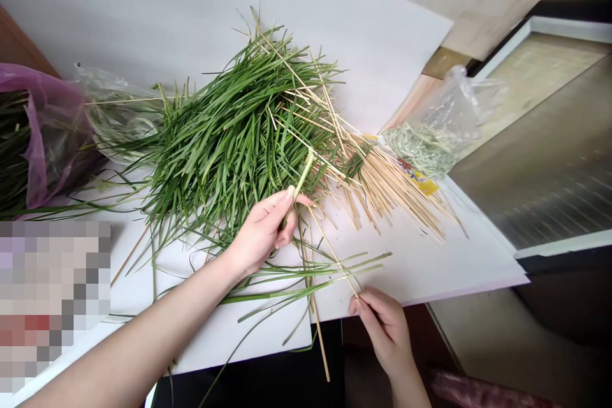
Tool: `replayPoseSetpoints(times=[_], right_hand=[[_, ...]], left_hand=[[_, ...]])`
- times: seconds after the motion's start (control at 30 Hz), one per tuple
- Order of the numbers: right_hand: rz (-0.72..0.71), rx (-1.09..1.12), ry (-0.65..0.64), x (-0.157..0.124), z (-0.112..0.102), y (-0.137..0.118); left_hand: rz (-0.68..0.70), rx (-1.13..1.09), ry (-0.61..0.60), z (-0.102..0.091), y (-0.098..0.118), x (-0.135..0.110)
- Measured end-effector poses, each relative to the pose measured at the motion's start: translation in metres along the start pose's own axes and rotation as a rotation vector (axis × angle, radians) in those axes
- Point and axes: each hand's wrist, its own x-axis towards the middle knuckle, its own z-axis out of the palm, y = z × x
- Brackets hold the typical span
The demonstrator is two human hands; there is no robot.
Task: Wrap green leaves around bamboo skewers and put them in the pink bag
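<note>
Hands well apart: left hand [261, 236] pinching a pale green stem [302, 180], right hand [385, 331] pinching a thin wooden skewer [335, 261], beside a tangled grass heap [239, 140] on white board [406, 268]. Risk: a hard tug scattering skewers off the edge.

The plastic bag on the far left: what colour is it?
The plastic bag is translucent pinkish-purple, seen best in the head view.

Bright, even light, faint shadows under the grass blades [229, 140], mild glare on the metal panel [540, 204]
</note>
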Motion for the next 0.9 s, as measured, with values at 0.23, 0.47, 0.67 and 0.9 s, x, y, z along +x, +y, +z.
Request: replayPoseSetpoints(times=[0.23, 0.47, 0.67, 0.9], right_hand=[[0.003, -0.008, -0.001, 0.001, 0.0, -0.0011], [0.021, -0.029, -0.006, -0.0008, -0.0003, 0.0004], [0.024, -0.021, -0.013, -0.0014, -0.001, -0.0012], [0.019, -0.031, -0.01, 0.001, -0.0007, -0.0023]], left_hand=[[-0.067, -0.084, -0.01, 0.0029, 0.0015, -0.0003], [-0.039, -0.058, 0.042, 0.0007, 0.0014, -0.0001], [0.013, -0.028, 0.075, -0.0003, 0.001, 0.0011], [0.06, 0.082, 0.126, -0.003, 0.0024, 0.0001]])
